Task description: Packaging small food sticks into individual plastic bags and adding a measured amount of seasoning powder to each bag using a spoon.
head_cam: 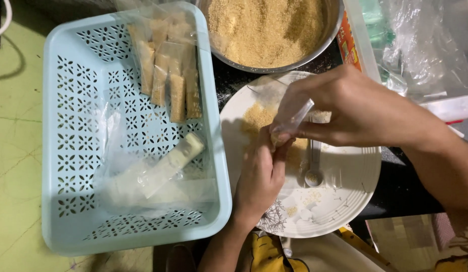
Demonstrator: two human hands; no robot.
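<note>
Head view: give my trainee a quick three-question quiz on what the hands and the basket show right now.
1. True or false: both hands hold one small clear bag over the white plate.
2. Where do the filled packets lie: A) steel bowl, B) blue basket, C) plate?
3. Which utensil rests on the plate?

Key: 1 true, left hand and right hand pinch it; 2 B; 3 a spoon.

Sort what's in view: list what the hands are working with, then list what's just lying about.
In use: left hand, right hand, small clear bag, white plate, spoon, bowl of golden crumbs, blue basket of filled packets.
Lying about: crumpled plastic, white cable.
</note>
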